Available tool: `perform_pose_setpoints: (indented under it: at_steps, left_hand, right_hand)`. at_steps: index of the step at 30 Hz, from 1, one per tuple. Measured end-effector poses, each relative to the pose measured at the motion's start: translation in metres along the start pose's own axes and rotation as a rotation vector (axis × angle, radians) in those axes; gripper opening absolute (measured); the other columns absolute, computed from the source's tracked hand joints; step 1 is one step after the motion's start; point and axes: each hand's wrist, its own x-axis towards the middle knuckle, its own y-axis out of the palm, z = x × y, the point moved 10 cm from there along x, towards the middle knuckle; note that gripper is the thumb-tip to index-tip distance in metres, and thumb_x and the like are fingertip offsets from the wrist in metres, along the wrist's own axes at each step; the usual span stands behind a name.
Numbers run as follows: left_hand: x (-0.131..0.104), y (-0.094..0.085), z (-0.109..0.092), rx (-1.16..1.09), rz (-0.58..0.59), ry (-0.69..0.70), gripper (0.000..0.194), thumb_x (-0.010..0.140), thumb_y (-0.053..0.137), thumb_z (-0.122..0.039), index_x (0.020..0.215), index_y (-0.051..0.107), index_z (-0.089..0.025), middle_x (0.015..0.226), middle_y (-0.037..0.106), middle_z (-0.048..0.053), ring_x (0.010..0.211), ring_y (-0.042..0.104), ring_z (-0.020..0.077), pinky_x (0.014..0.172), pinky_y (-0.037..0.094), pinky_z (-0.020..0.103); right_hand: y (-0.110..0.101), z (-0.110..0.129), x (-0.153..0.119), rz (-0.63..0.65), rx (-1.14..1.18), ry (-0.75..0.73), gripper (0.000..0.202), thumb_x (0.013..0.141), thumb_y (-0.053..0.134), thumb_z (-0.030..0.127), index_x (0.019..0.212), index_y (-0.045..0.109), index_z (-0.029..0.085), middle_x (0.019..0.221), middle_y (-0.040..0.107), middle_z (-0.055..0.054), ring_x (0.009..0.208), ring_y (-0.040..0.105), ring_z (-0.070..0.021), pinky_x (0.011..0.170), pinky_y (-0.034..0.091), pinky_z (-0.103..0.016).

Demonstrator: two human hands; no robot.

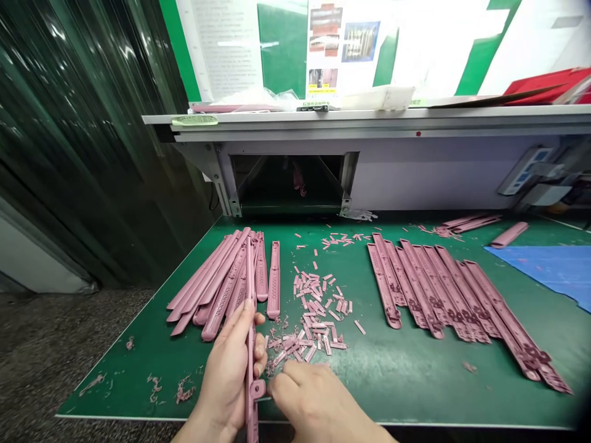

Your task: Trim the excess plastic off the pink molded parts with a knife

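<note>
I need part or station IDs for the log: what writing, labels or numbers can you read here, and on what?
None can be read.
White sheet on the back wall: lines of print, too small.
Photo poster beside it: captions blurred.
Green label on the shelf edge: blurred.
Pink strip in the left hand, near the right hand: no readable marking.

Factory assembly bench, small plastic parts line. Green work mat covered with rows of pink moulded strips and trimmed-off scraps. Metal shelf overhead, work-instruction posters on wall, green strip curtain at left.
</note>
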Motion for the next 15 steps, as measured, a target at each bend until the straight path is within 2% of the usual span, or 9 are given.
perform_pose_setpoints:
  at_steps: [2,4,6,9,12,15]
  left_hand:
    - [-0.001,0.001,0.001,-0.006,-0.001,0.013,0.037,0.077,0.066,-0.056,0.087,0.058,-0.021,0.047,0.043,-0.009,0.033,0.033,0.0035,0.031,0.023,0.012]
    - [-0.004,0.004,0.001,-0.011,0.004,0.015,0.035,0.077,0.067,-0.054,0.087,0.058,-0.022,0.048,0.043,-0.009,0.033,0.034,0.0034,0.03,0.023,0.012]
    - [-0.006,0.007,0.002,-0.023,0.007,0.002,0.035,0.076,0.067,-0.054,0.083,0.058,-0.021,0.048,0.043,-0.009,0.032,0.033,0.0031,0.029,0.021,0.012]
    - [-0.006,0.009,0.002,-0.073,0.022,-0.025,0.036,0.075,0.068,-0.055,0.079,0.057,-0.02,0.047,0.043,-0.008,0.031,0.032,0.0028,0.029,0.021,0.012]
    - [-0.005,0.014,0.004,-0.173,0.094,-0.081,0.035,0.083,0.061,-0.052,0.08,0.059,-0.017,0.047,0.045,-0.005,0.032,0.033,0.0028,0.029,0.023,0.011]
    - [-0.007,0.025,0.003,-0.31,0.201,-0.128,0.026,0.093,0.048,-0.038,0.091,0.062,-0.015,0.059,0.054,-0.002,0.035,0.037,0.003,0.029,0.03,0.012]
  right_hand:
    - [-0.003,-0.001,0.003,0.019,-0.037,-0.024,0.035,0.067,0.08,0.043,0.074,0.058,0.016,0.07,0.062,-0.003,0.056,0.057,-0.0178,0.044,0.031,-0.025]
    - [-0.008,0.001,0.003,-0.008,-0.062,-0.064,0.037,0.067,0.079,0.046,0.071,0.058,0.016,0.067,0.062,-0.002,0.052,0.055,-0.0165,0.042,0.026,-0.025]
    - [-0.011,0.006,-0.001,-0.066,-0.077,-0.111,0.037,0.074,0.075,0.048,0.065,0.056,0.017,0.061,0.059,0.0,0.047,0.051,-0.0133,0.04,0.019,-0.025]
    - [-0.015,0.017,-0.011,-0.181,-0.039,-0.19,0.039,0.091,0.06,0.04,0.06,0.052,0.019,0.051,0.05,0.004,0.041,0.04,-0.0105,0.04,0.012,-0.026]
    - [-0.019,0.017,-0.018,-0.248,0.038,-0.2,0.039,0.095,0.056,0.036,0.059,0.052,0.02,0.05,0.046,0.005,0.041,0.037,-0.0105,0.039,0.016,-0.026]
    - [-0.018,0.001,-0.014,-0.215,0.029,-0.076,0.031,0.084,0.068,0.045,0.072,0.058,0.018,0.062,0.054,0.003,0.05,0.047,-0.0117,0.042,0.026,-0.025]
